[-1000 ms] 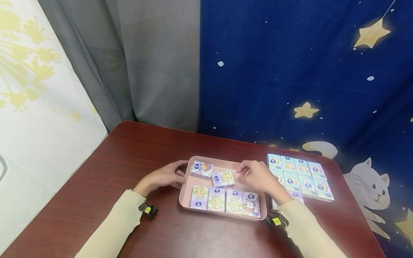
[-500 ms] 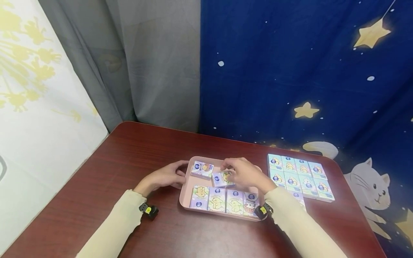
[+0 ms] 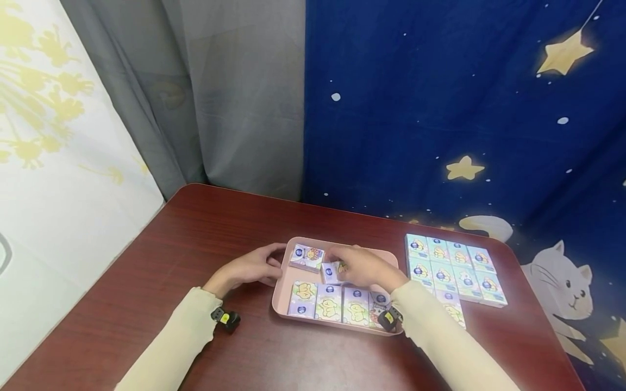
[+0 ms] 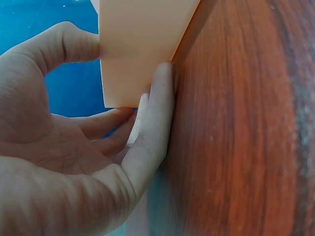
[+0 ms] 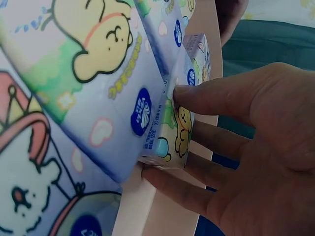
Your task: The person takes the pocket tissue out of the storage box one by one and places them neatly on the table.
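Note:
A pink tray point(image 3: 280, 304) lies on the table, with a row of tissue packs point(image 3: 328, 309) along its near side. My left hand point(image 3: 251, 265) holds the tray's left end; in the left wrist view the thumb and fingers touch the pale tray wall point(image 4: 140, 49). Over the tray's middle, my right hand point(image 3: 362, 266) grips a small tissue pack point(image 3: 331, 272), thumb on its upper face and fingers along the far side in the right wrist view. The hand covers that pack's right part in the head view. Another tissue pack point(image 3: 306, 257) sits at the tray's far left corner.
To the tray's right stands a block of pale green tissue packs point(image 3: 456, 270), with a purple pack point(image 3: 451, 305) at its near side, partly behind the right sleeve. The brown table point(image 3: 235, 217) ends at a grey and a blue star-printed curtain point(image 3: 381, 136).
From the tray's right side, my right hand has moved left onto the middle tissue pack and taken hold of it. The left hand stays at the tray's left end.

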`<action>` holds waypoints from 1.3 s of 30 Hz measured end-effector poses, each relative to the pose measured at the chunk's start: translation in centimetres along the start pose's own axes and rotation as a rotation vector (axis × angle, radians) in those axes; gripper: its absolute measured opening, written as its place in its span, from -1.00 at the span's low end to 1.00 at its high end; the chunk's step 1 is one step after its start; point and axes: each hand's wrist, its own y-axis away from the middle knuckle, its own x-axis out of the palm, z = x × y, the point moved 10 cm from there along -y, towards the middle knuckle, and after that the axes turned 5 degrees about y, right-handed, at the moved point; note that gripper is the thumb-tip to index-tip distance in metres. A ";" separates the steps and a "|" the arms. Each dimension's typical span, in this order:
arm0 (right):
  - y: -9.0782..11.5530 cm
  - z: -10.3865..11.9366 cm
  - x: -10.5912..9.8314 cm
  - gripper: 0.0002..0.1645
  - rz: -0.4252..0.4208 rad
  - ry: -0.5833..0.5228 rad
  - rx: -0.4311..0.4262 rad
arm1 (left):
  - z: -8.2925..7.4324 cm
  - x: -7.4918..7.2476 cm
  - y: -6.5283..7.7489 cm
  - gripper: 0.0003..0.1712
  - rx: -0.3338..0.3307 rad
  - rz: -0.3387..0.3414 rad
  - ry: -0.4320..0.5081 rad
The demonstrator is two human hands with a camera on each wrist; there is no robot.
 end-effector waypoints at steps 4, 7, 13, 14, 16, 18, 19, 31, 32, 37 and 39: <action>0.1 0.1 0.1 -0.45 0.001 0.012 -0.016 | 0.1 0.0 -0.1 0.02 -0.001 0.001 0.009; 0.2 0.0 0.0 -0.41 0.001 0.000 -0.028 | 0.3 0.0 -0.2 0.02 0.004 0.005 0.016; 0.9 -0.1 -0.5 -0.37 -0.010 -0.031 -0.071 | 0.2 -0.1 -0.2 0.01 0.009 0.008 0.029; 0.9 -0.1 -0.6 -0.36 -0.012 -0.038 -0.080 | 0.2 -0.1 -0.2 0.01 0.009 0.008 0.031; 1.2 -0.4 -0.8 -0.35 -0.026 -0.047 -0.078 | 0.3 -0.1 -0.2 0.00 0.004 0.004 0.030; 1.4 -0.8 -1.1 -0.33 -0.041 -0.035 -0.061 | 0.3 -0.1 -0.2 0.00 0.004 0.004 0.028; 1.4 -0.9 -1.2 -0.32 -0.046 -0.026 -0.052 | 0.3 -0.1 -0.2 0.01 0.003 0.004 0.028; 2.7 -2.5 -3.1 -0.32 -0.137 -0.074 -0.076 | 0.3 -0.1 -0.2 0.00 0.001 0.008 0.020; 2.9 -2.6 -3.3 -0.32 -0.145 -0.085 -0.076 | 0.3 -0.1 -0.2 0.00 0.002 0.007 0.019; 3.8 -3.3 -4.2 -0.31 -0.180 -0.126 -0.057 | 0.3 -0.1 -0.1 -0.01 0.001 0.005 0.019; 4.1 -3.9 -4.4 -0.31 -0.188 -0.143 -0.042 | 0.4 -0.1 -0.1 -0.02 0.000 0.005 0.020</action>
